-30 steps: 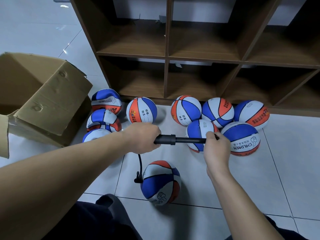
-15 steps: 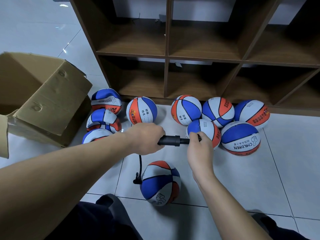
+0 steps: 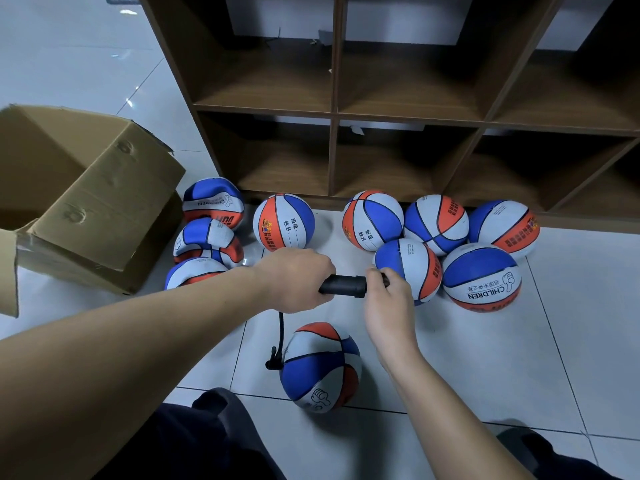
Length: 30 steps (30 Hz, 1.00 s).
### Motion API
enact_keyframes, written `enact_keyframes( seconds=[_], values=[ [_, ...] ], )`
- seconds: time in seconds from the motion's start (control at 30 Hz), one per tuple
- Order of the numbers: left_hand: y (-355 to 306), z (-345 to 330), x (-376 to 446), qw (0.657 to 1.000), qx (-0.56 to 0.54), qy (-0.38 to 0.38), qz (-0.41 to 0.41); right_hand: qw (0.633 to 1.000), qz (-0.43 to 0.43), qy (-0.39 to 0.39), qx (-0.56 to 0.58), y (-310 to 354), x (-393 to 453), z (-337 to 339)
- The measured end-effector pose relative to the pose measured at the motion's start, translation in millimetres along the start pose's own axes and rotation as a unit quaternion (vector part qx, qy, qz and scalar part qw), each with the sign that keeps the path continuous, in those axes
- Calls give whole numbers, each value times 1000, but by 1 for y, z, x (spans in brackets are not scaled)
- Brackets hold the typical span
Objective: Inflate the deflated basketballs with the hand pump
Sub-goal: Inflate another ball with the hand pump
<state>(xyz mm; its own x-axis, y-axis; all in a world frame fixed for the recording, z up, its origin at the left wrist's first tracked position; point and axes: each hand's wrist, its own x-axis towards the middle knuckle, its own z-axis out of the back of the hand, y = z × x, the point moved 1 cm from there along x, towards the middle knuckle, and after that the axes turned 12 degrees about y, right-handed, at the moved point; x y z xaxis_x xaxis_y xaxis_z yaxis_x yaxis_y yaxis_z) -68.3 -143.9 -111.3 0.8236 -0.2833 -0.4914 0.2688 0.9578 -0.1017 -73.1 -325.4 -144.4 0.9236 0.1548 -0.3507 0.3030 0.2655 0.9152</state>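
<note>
Both hands (image 3: 298, 277) (image 3: 386, 299) clenched round black pump (image 3: 343, 286); pale tiled floor (image 3: 485, 358), brown cubby shelf (image 3: 334, 109) behind.

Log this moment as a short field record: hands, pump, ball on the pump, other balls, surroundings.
left hand: grips the pump barrel
right hand: grips the pump handle, close against the barrel
hose: runs from the pump down to the near ball
near ball: on the floor, looks round
flat balls: three dented ones beside the box
round balls: six in front of the shelf
shelf: compartments in view hold no balls
</note>
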Motion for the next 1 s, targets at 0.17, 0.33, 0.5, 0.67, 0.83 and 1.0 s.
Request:
enact_keyframes(
  seconds=[0.17,0.33,0.5,0.67,0.83,1.0],
  values=[
    [0,2,1,1000,-5,5,2,1000,-14,11,2,-3,7,6],
    [3,7,2,1000,-25,8,9,1000,-18,-10,1,-1,15,21],
    [14,11,-3,998,-32,41,41,993,-60,-83,60,-4,26,60],
    [15,11,-4,996,-25,62,51,983,-91,-100,121,-15,26,69],
    [17,10,-5,997,1,54,61,990,-58,-105,78,-12,19,52],
    [20,9,-7,997,7,56,59,995,-41,-83,47,-8,15,35]
  ],
)
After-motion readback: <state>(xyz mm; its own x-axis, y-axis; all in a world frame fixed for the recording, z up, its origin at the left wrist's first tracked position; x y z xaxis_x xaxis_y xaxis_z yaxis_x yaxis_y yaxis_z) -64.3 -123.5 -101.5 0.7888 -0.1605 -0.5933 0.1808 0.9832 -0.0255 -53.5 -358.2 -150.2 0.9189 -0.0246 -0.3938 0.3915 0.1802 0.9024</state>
